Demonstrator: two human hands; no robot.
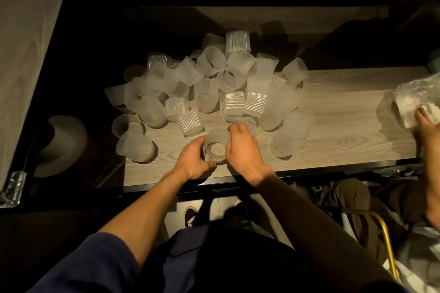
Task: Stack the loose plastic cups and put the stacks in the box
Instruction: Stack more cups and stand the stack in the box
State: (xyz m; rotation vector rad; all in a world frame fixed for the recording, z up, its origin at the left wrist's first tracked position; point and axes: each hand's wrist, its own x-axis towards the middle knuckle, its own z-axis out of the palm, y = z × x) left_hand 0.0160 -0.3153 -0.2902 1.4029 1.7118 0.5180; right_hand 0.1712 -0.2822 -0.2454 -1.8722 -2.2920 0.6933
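Frosted plastic cups (pixel 226 83) heaped on the counter (pixel 333 126). Left hand (pixel 194 162) and right hand (pixel 242 150) both have fingers (pixel 235 129) wrapped round one cup (pixel 215 147) up front.

Loose cups (pixel 233 78) on the table (pixel 333 131), bag (pixel 409 97) at far right

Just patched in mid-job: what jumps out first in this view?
The big jumbled heap of frosted ribbed cups fills the middle of the wood-grain table, tipped every which way. Just in front of it, near the table's front edge, the left hand and right hand grip one cup between them. At the far right, another person's hand touches a crumpled plastic bag.
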